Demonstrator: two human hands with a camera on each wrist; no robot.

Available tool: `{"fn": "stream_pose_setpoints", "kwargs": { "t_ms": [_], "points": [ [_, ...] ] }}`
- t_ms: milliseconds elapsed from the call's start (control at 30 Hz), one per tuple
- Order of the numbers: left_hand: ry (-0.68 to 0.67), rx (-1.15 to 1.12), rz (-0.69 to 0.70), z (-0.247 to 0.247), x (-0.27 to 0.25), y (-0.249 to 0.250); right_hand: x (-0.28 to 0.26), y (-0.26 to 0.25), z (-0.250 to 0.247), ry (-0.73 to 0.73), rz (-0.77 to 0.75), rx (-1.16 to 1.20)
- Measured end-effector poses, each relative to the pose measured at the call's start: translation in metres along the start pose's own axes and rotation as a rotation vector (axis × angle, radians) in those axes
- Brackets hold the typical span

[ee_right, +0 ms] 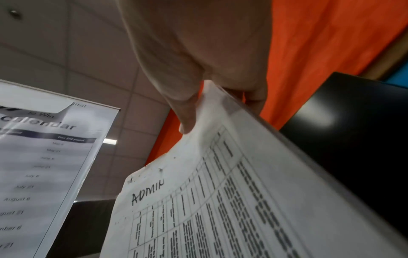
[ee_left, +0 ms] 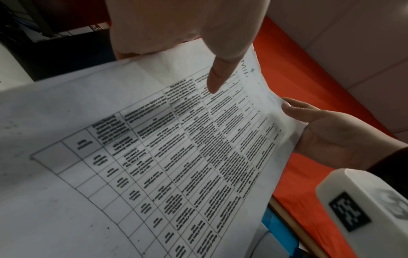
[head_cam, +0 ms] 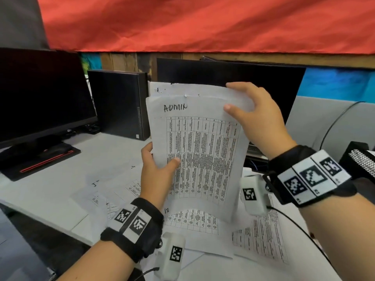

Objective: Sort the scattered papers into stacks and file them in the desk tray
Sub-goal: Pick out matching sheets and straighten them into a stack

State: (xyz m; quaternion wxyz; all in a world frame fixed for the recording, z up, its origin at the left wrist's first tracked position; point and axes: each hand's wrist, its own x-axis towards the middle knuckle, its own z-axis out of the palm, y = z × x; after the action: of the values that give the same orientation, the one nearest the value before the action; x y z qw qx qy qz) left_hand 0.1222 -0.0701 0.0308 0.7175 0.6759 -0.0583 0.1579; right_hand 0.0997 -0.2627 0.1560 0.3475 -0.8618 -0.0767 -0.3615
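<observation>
A small stack of printed sheets (head_cam: 198, 151), the front one headed "ADMIN" over a table of text, stands upright above the desk. My left hand (head_cam: 156, 169) grips its lower left edge, thumb on the front; the thumb (ee_left: 220, 76) lies on the table print. My right hand (head_cam: 253, 116) pinches the top right corner, thumb in front and fingers behind, and the right wrist view shows the sheets (ee_right: 232, 200) from below. More printed papers (head_cam: 259, 236) lie scattered flat on the desk beneath. A black mesh tray (head_cam: 361, 159) shows at the right edge.
A dark monitor (head_cam: 40, 94) on its stand stands at the left, a black computer case (head_cam: 119, 102) behind the papers, a second dark screen (head_cam: 263, 78) at the back. Red cloth (head_cam: 203, 23) hangs above. A calendar poster (ee_right: 44, 157) hangs nearby. Cables run from both wrist cameras.
</observation>
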Motion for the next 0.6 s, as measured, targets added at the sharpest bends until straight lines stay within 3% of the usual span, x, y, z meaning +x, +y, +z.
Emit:
{"fn": "stream_pose_setpoints", "kwargs": {
  "t_ms": [100, 233, 367, 467, 600],
  "points": [
    [0.009, -0.014, -0.017, -0.005, 0.003, -0.004, 0.005, -0.001, -0.002, -0.063, -0.004, -0.114],
    [0.018, -0.011, -0.023, -0.008, 0.011, -0.006, 0.007, 0.002, -0.008, -0.112, -0.024, -0.093],
    [0.022, -0.012, -0.029, -0.009, 0.017, -0.008, 0.012, 0.006, -0.012, -0.052, -0.020, 0.062],
    [0.008, -0.008, -0.024, -0.009, 0.017, -0.008, 0.016, 0.006, -0.011, -0.008, -0.001, 0.050],
    [-0.006, 0.005, -0.024, -0.007, 0.016, -0.011, 0.022, 0.006, -0.009, 0.161, 0.022, 0.101]
  ]
}}
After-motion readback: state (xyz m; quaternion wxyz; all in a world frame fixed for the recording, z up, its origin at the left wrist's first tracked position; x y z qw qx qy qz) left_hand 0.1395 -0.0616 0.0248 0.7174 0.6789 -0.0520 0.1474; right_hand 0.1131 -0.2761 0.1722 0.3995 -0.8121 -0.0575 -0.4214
